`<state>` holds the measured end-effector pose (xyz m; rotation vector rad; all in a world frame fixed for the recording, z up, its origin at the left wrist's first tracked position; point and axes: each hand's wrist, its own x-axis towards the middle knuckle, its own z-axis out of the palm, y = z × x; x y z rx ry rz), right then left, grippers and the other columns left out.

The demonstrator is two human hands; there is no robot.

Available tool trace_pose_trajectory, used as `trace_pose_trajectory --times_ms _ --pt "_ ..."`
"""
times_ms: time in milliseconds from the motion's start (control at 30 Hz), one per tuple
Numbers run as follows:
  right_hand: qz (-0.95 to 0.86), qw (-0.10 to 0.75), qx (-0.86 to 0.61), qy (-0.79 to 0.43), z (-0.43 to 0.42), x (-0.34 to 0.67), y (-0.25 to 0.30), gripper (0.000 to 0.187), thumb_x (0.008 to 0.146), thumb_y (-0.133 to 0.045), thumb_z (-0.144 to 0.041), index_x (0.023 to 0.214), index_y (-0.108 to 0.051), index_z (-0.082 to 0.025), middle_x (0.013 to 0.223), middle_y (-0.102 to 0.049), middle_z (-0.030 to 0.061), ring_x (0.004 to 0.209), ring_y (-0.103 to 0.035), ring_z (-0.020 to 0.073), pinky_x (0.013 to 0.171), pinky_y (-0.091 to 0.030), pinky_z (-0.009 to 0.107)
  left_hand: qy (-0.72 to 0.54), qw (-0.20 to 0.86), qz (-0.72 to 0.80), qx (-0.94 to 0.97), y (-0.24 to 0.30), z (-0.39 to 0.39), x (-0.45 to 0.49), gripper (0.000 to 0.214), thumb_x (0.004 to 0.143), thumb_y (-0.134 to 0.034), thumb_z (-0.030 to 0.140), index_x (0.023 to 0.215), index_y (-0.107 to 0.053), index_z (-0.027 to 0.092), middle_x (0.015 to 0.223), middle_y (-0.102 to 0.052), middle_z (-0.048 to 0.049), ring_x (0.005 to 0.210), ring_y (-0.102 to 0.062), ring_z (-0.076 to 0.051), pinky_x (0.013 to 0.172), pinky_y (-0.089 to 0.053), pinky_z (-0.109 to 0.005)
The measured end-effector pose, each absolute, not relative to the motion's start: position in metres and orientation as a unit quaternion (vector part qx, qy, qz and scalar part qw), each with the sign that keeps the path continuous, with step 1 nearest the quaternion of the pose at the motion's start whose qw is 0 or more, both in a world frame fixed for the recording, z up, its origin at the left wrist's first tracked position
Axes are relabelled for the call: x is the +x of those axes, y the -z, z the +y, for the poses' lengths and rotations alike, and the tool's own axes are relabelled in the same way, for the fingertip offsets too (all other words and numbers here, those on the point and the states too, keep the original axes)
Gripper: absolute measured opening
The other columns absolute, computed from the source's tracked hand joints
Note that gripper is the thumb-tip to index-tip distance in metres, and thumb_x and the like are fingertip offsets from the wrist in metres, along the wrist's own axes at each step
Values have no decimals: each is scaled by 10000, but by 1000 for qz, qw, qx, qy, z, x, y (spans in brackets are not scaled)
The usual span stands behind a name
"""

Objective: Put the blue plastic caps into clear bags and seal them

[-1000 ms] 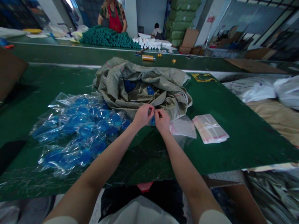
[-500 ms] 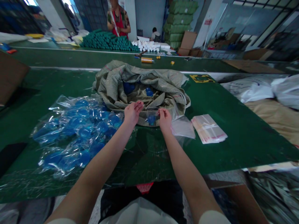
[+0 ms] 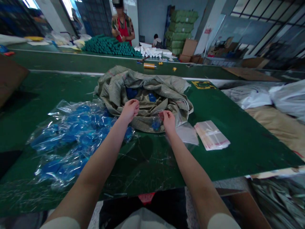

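Note:
Between the thumb and fingers of my right hand [image 3: 168, 119] is the top of a clear plastic bag [image 3: 156, 118] with a blue object [image 3: 156, 125] inside. That bag hangs at the near rim of a grey-green woven sack [image 3: 176, 92]. My left hand [image 3: 130, 110] is closed above the sack's near left edge, apart from the bag; anything in its fingers is too small to make out. More blue pieces [image 3: 132, 92] lie in the sack's open mouth. Left of it spreads a pile of clear bags with blue contents [image 3: 83, 136].
A stack of flat clear bags [image 3: 212, 135] lies to the right, beside loose clear bags [image 3: 188, 133]. Beyond the sack are an orange tape roll [image 3: 149, 65] and a heap of green rolls [image 3: 107, 45], with a person [image 3: 124, 27] behind. A cardboard box [image 3: 10, 79] stands left.
My left hand has moved left and slightly up, away from the bag, its fingers now curled in. My right hand still holds the bag. The view has shifted slightly.

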<state>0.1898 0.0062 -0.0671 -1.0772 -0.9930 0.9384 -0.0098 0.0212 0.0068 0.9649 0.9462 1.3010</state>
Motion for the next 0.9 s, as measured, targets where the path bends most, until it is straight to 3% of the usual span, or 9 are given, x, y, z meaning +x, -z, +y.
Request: trace_pose_trajectory --times_ms 167,400,600,800,900 --pt "-473 620 -476 -405 18 189 62 238 820 -548 -437 806 -573 -201 813 -686 39 743 -671 181 736 -557 331 -477 582 432 498 0 25 5 203 758 -662 326 823 -533 183 580 -453 74 364 -289 -22 337 -135 -168" --pt "-499 596 -494 -390 13 199 68 254 864 -503 -450 859 -566 -205 901 -693 59 800 -680 183 760 -565 328 -352 504 469 634 13 19 0 445 761 -651 583 790 -649 140 653 -587 4 442 -372 -47 404 -211 -209" --pt "-519 584 -491 -385 7 203 65 265 872 -506 -473 876 -562 -215 910 -698 62 825 -685 191 784 -570 342 -326 448 468 688 20 10 5 398 741 -682 509 866 -733 135 786 -713 -34 657 -564 -134 579 -401 -236" --pt "-561 589 -456 -360 -13 209 51 263 867 -559 -467 868 -613 -209 850 -695 47 794 -668 184 727 -555 315 -367 331 458 739 7 -3 -2 296 787 -633 416 836 -722 138 828 -715 -47 778 -618 -178 742 -466 -281" --pt "-605 585 -438 -317 -30 212 42 247 877 -575 -447 863 -647 -211 802 -686 30 756 -642 167 735 -536 305 -377 288 444 761 -1 -14 -12 292 818 -607 417 860 -699 143 856 -706 -52 793 -625 -177 739 -475 -278"
